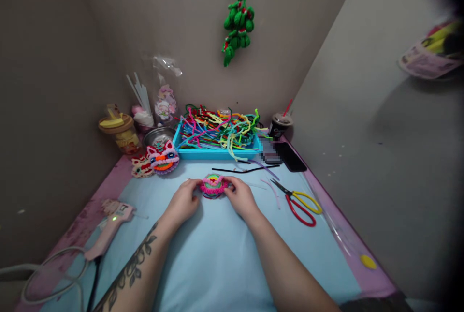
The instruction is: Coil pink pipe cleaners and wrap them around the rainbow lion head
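Observation:
Between my two hands is a small round craft piece made of pipe cleaners [213, 187], with a bright pink rim and yellow, green and red bands inside. My left hand [186, 199] pinches its left edge with thumb and fingers. On the opposite edge, my right hand [239, 196] grips it the same way. The piece is low over the blue table cover [213, 254]; whether it touches the cover I cannot tell. Black pipe cleaners [246, 170] lie just beyond it, and a purple one [266, 169] lies to the right.
A blue tray [217, 154] heaped with coloured pipe cleaners stands at the back. Finished lion-head pieces [165, 159] sit left of it. Red-and-yellow-handled scissors [297, 200] and a phone [291, 157] lie right. A pink glue gun [112, 230] with a cord lies left. A lidded drink cup [280, 126] stands behind.

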`<state>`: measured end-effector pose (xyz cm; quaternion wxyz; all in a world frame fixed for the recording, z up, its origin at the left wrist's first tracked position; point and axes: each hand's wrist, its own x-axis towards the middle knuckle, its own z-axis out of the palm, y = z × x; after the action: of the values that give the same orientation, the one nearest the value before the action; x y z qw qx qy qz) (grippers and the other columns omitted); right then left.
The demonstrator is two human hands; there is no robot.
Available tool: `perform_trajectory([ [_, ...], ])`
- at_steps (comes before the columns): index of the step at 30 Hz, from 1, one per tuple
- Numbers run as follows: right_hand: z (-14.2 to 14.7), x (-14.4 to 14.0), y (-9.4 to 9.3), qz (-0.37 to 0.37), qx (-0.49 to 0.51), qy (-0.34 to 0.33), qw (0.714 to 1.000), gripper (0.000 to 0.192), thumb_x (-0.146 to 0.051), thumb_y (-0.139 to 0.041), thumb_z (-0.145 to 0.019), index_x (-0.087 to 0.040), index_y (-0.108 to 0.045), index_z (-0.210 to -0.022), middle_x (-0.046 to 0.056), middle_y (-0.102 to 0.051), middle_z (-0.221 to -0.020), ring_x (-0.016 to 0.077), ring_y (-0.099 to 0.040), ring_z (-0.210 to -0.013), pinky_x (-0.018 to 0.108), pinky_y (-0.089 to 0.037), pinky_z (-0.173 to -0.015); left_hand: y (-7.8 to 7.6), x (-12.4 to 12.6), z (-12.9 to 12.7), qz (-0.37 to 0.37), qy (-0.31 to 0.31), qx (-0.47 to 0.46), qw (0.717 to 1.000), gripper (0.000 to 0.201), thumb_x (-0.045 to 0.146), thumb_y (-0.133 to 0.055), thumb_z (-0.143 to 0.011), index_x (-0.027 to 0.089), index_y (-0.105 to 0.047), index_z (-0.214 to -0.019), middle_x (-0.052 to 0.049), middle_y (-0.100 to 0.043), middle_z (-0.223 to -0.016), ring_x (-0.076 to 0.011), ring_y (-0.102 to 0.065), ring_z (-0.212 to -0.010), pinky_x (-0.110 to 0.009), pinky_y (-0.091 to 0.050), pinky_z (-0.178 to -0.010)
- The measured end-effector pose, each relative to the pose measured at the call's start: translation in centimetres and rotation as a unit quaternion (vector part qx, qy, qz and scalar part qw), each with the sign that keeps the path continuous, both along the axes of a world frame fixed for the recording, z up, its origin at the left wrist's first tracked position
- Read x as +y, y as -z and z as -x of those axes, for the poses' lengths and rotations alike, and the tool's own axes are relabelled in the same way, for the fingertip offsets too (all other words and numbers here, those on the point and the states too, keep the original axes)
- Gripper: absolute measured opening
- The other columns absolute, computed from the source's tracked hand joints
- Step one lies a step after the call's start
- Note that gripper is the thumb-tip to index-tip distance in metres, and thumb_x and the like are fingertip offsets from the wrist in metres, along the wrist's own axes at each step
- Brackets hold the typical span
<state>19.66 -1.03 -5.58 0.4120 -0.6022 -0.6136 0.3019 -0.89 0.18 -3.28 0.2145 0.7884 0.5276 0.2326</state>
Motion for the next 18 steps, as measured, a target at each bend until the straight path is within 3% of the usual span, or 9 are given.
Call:
perform_trajectory([
  [12,0.09,-0.07,-0.09,0.003,-0.002,0.000,1.000,0.041,-0.012,-0.051,-0.070,-0.020,-0.065,-0.108,0.005,-0.068,-0.101,0.0156,-0.057,-0.072,0.032,-0.048,-0.078,0.15,-0.14,-0.13,0.038,-0.014,-0.024,0.999,0.059,0.000,-0.044,-0.060,0.015,-0.059,-0.116,-0.010,-0.067,-0.110,-0.0223,-0.063,-0.098,-0.035,-0.050,-0.087],
  [18,-0.07,0.01,0.29,0.009,0.010,-0.001,1.000,0.041,-0.012,-0.051,-0.070,-0.020,-0.065,-0.108,0.005,-0.067,-0.101,0.0151,-0.057,-0.070,0.032,-0.048,-0.077,0.22,-0.04,0.05,0.038,-0.009,-0.015,0.999,0.063,0.000,-0.044,-0.059,0.013,-0.058,-0.120,-0.011,-0.067,-0.113,-0.0229,-0.062,-0.102,-0.037,-0.047,-0.094],
])
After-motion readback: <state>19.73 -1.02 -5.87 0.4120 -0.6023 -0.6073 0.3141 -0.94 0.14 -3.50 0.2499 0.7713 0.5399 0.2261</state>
